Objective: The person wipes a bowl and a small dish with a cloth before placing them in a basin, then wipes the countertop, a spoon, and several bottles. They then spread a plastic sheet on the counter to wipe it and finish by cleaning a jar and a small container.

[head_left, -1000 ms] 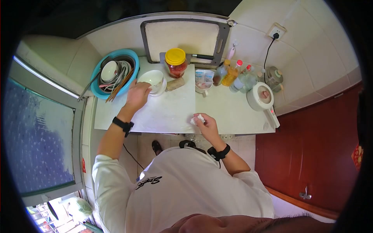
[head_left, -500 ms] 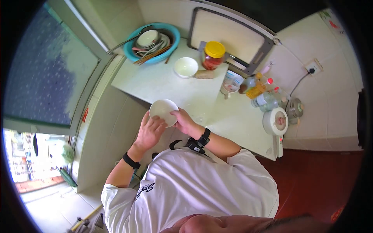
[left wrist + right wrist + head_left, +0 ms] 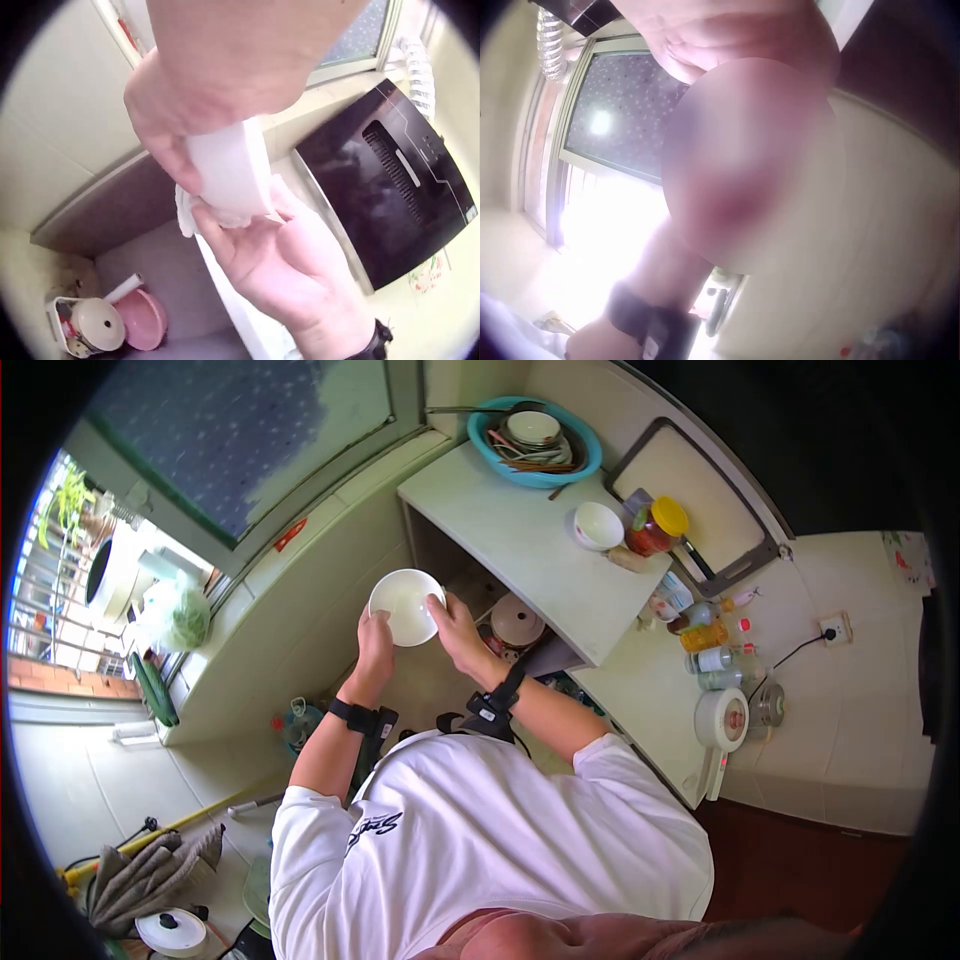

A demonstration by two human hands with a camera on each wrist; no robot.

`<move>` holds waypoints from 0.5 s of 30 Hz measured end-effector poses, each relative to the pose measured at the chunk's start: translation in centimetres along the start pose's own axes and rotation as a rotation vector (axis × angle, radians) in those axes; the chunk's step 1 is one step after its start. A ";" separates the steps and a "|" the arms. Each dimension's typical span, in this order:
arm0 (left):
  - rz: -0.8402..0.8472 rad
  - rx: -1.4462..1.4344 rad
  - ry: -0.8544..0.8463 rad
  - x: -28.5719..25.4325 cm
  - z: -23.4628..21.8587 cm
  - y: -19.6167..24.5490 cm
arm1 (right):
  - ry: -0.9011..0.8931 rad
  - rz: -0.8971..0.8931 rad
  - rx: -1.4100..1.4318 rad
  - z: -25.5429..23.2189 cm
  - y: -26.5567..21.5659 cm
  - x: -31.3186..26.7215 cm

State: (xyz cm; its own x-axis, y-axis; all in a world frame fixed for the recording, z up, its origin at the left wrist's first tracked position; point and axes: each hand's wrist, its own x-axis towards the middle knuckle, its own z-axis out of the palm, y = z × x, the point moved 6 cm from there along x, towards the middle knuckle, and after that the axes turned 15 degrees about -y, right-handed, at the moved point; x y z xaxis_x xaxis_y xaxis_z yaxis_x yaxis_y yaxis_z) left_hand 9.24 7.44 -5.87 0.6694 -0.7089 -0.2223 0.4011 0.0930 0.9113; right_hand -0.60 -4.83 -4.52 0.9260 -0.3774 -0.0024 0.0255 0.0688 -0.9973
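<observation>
Both hands hold a white bowl [image 3: 404, 607] in the air, its inside facing up in the head view. The left hand [image 3: 376, 648] grips the rim at the left and near side. On the right rim lies the thumb of the right hand [image 3: 461, 632], with its fingers mostly hidden. In the left wrist view, the bowl [image 3: 229, 169] is between the left hand [image 3: 214, 86] above and the right hand [image 3: 289, 262] below; crumpled white tissue or cloth [image 3: 184, 211] shows at its edge. The right wrist view shows the right hand [image 3: 742, 31] at the top, its centre blurred.
On the white counter [image 3: 500, 525] stand another white bowl [image 3: 598, 526], a yellow-lidded jar [image 3: 656, 528], a blue basin [image 3: 480, 444] of dishes, several bottles [image 3: 706, 637] and a white pot [image 3: 721, 719]. A lidded pot [image 3: 517, 620] sits beneath the counter.
One bowl has left the stack on the counter and is held in both hands. The hands have come together, and the head view has swung left, away from the counter.
</observation>
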 end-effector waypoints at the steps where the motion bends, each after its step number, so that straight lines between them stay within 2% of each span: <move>1: 0.042 -0.004 0.011 -0.1 -1.1 0.0 | 0.008 0.078 0.129 0.6 1.3 -0.4; 2: 0.041 -0.009 0.026 -0.4 -2.4 -0.4 | 0.019 0.162 0.261 1.2 2.6 -1.0; 3: 0.066 0.103 -0.013 -0.7 -3.3 -0.6 | 0.010 0.172 0.263 1.7 2.5 -1.6; 5: 0.093 0.211 -0.054 -1.8 -3.9 0.2 | 0.192 -0.027 0.208 0.4 0.2 -2.5; 6: -0.014 0.156 -0.029 -2.7 -3.3 0.9 | 0.103 -0.193 -0.018 0.8 -1.7 -2.3; 7: -0.121 0.102 -0.008 -3.4 -2.9 1.0 | 0.107 -0.193 -0.024 1.2 -3.0 -2.2; 9: -0.138 0.059 -0.052 -3.7 -2.6 1.1 | -0.232 -0.474 -0.850 5.0 -7.2 -2.1; 10: -0.155 0.018 -0.087 -4.0 -2.4 1.0 | -0.362 -0.556 -1.152 6.1 -6.6 -1.6; 11: -0.151 0.012 -0.089 -4.2 -2.2 1.1 | -0.366 -0.557 -1.158 6.1 -6.8 -1.6; 13: -0.063 0.078 -0.096 -4.6 -2.1 2.2 | -0.593 -0.558 -1.536 7.0 -6.1 -1.7; 15: 0.017 0.148 -0.110 -3.8 -3.0 1.9 | -0.669 -0.597 -1.526 7.0 -6.5 -1.7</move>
State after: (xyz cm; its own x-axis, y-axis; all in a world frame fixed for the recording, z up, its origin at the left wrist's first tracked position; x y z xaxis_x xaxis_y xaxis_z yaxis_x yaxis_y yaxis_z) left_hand 9.35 12.36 -4.30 0.5998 -0.7808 -0.1749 0.2887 0.0074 0.9574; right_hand 0.26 1.86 2.45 0.9136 0.4065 -0.0082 0.4061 -0.9134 -0.0263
